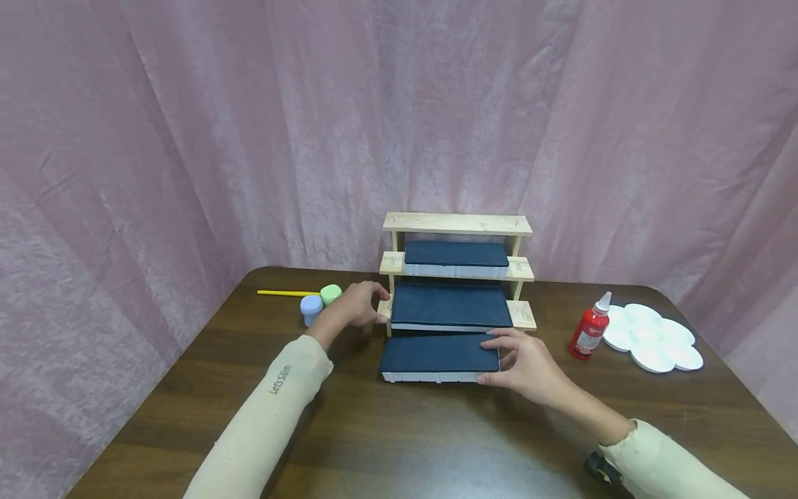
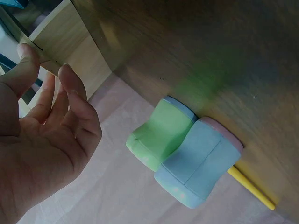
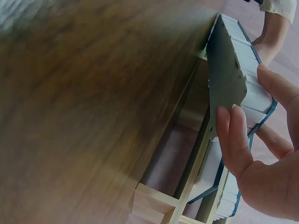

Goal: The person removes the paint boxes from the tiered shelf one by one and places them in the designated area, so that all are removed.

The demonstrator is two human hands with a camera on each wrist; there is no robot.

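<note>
My right hand (image 1: 530, 364) grips the right end of a flat box (image 1: 436, 355) with a dark blue top and white sides. In the right wrist view the underside of this box (image 3: 226, 70) shows, held off the table. Behind it stands a stepped wooden rack (image 1: 458, 223); a larger dark blue box (image 1: 451, 305) lies on its lowest step and a smaller one (image 1: 456, 254) on the middle step. My left hand (image 1: 360, 303) pinches the left end of the lowest step between thumb and fingers, seen closer at the wooden end (image 2: 72, 46) in the left wrist view.
Left of the rack stand a light green jar (image 1: 331, 294) and a light blue jar (image 1: 311, 309), with a yellow stick (image 1: 287, 293) behind them. On the right are a red bottle (image 1: 589, 333) with a white nozzle and a white flower-shaped palette (image 1: 654, 339). A pink curtain (image 1: 461, 104) hangs behind.
</note>
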